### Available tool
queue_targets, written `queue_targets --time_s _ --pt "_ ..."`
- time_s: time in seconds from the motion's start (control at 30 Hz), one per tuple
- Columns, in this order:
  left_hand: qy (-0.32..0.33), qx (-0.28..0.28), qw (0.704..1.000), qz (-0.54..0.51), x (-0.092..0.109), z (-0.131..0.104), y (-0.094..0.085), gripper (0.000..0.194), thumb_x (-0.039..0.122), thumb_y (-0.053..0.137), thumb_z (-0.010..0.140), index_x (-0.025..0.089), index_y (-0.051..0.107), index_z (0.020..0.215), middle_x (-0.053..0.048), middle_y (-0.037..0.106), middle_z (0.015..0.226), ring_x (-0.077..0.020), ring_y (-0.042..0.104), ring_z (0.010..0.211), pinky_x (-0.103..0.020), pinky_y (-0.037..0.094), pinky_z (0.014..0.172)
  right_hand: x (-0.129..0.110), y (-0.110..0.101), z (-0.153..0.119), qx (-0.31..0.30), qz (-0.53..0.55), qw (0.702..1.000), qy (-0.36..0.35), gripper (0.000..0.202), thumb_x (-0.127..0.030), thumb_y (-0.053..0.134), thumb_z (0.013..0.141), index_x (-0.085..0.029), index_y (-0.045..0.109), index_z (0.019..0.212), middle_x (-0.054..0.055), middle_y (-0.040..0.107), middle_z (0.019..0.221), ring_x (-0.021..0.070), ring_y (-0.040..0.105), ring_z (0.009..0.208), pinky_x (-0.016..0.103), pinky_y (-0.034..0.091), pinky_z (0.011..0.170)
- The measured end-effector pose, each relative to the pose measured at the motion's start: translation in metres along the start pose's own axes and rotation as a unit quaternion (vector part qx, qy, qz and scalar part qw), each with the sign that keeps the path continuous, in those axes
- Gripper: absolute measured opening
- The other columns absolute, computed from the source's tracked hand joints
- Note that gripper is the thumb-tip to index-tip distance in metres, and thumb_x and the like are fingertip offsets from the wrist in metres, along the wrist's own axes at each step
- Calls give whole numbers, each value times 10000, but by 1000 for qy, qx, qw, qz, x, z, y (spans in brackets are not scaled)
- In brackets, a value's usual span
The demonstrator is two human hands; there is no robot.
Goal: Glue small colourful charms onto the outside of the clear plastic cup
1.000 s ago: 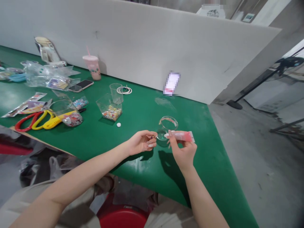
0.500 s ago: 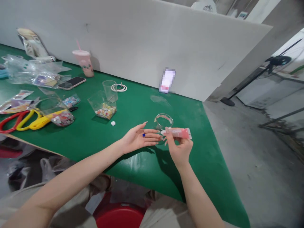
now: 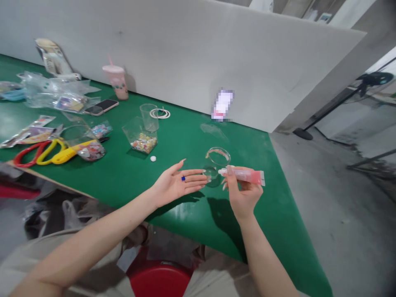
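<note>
There are two hands (image 3: 171, 186) (image 3: 244, 199), one tube (image 3: 246, 175), two phones (image 3: 107, 106) (image 3: 223, 104) and one pink cup (image 3: 116, 80).

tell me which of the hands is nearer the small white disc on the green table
Left. The left hand is open, on the near side of the small white disc and slightly to its right; the right hand is farther off to the right, holding the pink tube.

Open table (image 3: 278, 222) right of the tube (image 3: 247, 175)! Clear ring (image 3: 228, 156) blocks far-left; cups (image 3: 149, 123) and scissors (image 3: 58, 154) crowd the left!
</note>
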State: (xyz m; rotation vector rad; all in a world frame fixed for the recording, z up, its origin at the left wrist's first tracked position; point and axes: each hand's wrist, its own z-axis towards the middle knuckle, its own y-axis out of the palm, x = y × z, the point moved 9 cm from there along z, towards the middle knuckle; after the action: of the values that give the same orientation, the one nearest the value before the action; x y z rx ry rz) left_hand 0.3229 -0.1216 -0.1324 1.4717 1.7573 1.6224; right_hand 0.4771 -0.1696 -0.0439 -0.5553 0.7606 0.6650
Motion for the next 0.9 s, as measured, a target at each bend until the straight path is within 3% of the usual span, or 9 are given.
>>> queue_targets --time_s 0.1,0.23,0.33,0.4,0.5,0.7,0.83,0.9 --pt "71 37 996 -50 10 -36 -4 628 409 412 903 -36 358 1343 -249 612 1174 -287 571 1140 -358 436 969 -4 22 -12 -81 -9 996 -36 141 -319 625 799 -188 635 851 45 697 802 115 600 495 254 516 468" --pt "143 87 982 -89 16 -91 -5 627 377 408 911 -19 305 1385 -246 563 1251 -283 528 1193 -357 415 1008 -3 75 -39 -238 -29 969 -63 227 -257 524 850 -202 613 1051 57 712 942 140 670 654 262 555 598" --pt "154 83 979 -107 10 -121 6 623 389 403 913 -21 328 1376 -244 542 1280 -295 498 1223 -373 395 1032 -11 122 -58 -354 -121 921 -109 341 -129 467 822 -190 585 1136 77 693 1016 189 658 904 307 531 780" --pt "156 65 979 -116 4 -134 15 610 397 400 915 -18 361 1361 -237 547 1279 -296 491 1229 -376 392 1035 -15 151 -63 -413 -198 880 -125 420 -85 444 810 -185 547 1205 88 675 1011 195 630 925 293 512 765" --pt "155 42 979 -124 -3 -146 25 590 410 397 913 -6 418 1330 -228 554 1275 -293 502 1220 -375 399 1028 -18 181 -55 -427 -294 844 -136 443 -92 417 838 -184 508 1261 115 636 1047 209 592 940 281 484 724" --pt "156 2 981 -111 -13 -155 31 560 425 394 910 11 498 1273 -220 552 1282 -291 506 1217 -371 371 1049 -10 216 -45 -400 -334 842 -139 483 -35 363 841 -161 489 1289 157 591 1113 234 542 990 341 426 823" --pt "150 -24 984 -97 -17 -156 39 553 436 363 918 31 520 1260 -202 546 1297 -283 491 1233 -369 344 1062 -12 214 -50 -392 -333 848 -127 528 -4 375 798 -158 504 1285 179 573 1169 275 520 1075 446 385 915" --pt "141 -32 985 -95 -18 -155 43 552 440 361 918 41 519 1265 -199 546 1298 -282 490 1234 -367 345 1059 -26 195 -48 -376 -263 882 -108 536 -1 377 793 -176 515 1280 165 566 1217 260 513 1130 463 365 972"
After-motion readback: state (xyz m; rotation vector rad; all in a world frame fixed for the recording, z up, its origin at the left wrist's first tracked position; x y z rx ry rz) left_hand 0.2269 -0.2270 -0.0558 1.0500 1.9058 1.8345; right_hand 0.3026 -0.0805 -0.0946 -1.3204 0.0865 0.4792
